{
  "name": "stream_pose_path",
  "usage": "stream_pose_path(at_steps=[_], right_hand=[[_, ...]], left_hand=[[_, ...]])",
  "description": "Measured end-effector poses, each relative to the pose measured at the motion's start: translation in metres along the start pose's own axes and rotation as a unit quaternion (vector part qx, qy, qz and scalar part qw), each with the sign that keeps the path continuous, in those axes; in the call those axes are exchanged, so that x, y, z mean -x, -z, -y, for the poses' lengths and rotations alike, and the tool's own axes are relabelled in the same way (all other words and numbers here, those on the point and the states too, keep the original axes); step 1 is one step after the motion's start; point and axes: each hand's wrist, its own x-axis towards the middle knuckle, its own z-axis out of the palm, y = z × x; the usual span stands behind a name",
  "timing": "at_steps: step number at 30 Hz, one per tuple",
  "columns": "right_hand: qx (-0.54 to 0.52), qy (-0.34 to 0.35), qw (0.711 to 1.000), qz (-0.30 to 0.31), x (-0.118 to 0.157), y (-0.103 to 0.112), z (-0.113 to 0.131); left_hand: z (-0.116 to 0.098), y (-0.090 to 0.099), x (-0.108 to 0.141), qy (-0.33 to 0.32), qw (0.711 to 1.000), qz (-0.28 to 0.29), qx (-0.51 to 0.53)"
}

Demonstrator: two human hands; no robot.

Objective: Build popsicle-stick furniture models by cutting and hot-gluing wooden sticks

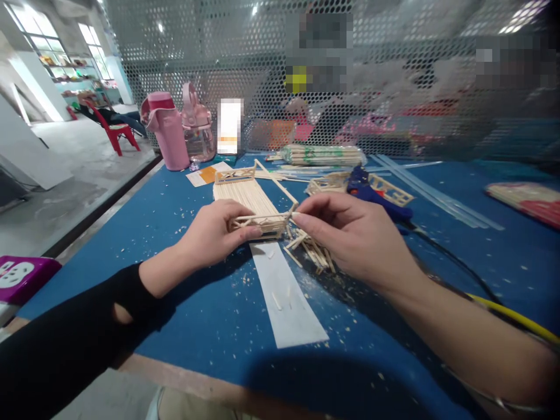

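A small model built of thin wooden sticks [245, 195], with a slatted deck and raised rails, sits tilted away from me on the blue table. My left hand [221, 230] is closed around its near left corner, thumb along the front edge. At the model's near right corner, my right hand [350, 227] pinches with thumb and forefinger at a stick end; what exactly lies between the fingertips is hidden. A loose pile of short cut sticks [312, 251] lies below my right hand. Behind that hand rests a blue glue gun [376, 195] with a black cord.
A white paper strip [284, 297] lies before the model. Farther back are a bagged stick bundle [324, 154], clear glue sticks [437, 189], another stick frame [396, 189], a pink flask [168, 131] and a pink bottle [196, 131]. A purple power strip [28, 277] is at left.
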Motion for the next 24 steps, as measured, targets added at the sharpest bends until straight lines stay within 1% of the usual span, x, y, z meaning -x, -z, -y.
stream_pose_path(at_steps=[2, 4, 7, 8, 10, 13, 16, 18, 20, 22, 24], right_hand=[[0.033, 0.038, 0.999, -0.017, 0.002, 0.000, -0.002], [0.061, 0.099, 0.992, -0.053, 0.005, 0.000, -0.002], [0.101, 0.215, 0.964, -0.123, 0.010, 0.000, 0.002], [0.115, 0.245, 0.953, -0.138, 0.012, 0.000, 0.004], [0.144, 0.280, 0.937, -0.153, 0.016, 0.000, 0.009], [0.174, 0.300, 0.924, -0.163, 0.021, -0.002, 0.014], [0.189, 0.303, 0.918, -0.170, 0.022, -0.006, 0.015], [0.190, 0.301, 0.920, -0.165, 0.022, -0.010, 0.014], [0.189, 0.297, 0.923, -0.156, 0.022, -0.012, 0.013], [0.179, 0.291, 0.927, -0.156, 0.022, -0.014, 0.013], [0.154, 0.281, 0.933, -0.165, 0.023, -0.013, 0.015]], left_hand=[[-0.003, -0.002, 0.000, -0.010, 1.000, -0.007, 0.002], [-0.009, -0.001, 0.001, -0.018, 0.999, -0.032, 0.032], [-0.022, 0.003, 0.005, 0.004, 0.992, -0.060, 0.114], [-0.026, 0.005, 0.007, 0.015, 0.987, -0.061, 0.145], [-0.033, 0.007, 0.009, 0.032, 0.979, -0.053, 0.197], [-0.038, 0.008, 0.011, 0.062, 0.968, -0.034, 0.242], [-0.041, 0.007, 0.012, 0.063, 0.963, -0.027, 0.261], [-0.042, 0.005, 0.012, 0.059, 0.960, -0.039, 0.270], [-0.044, 0.005, 0.011, 0.072, 0.954, -0.054, 0.287], [-0.047, 0.006, 0.008, 0.096, 0.940, -0.070, 0.320], [-0.052, 0.010, 0.005, 0.119, 0.920, -0.083, 0.364]])
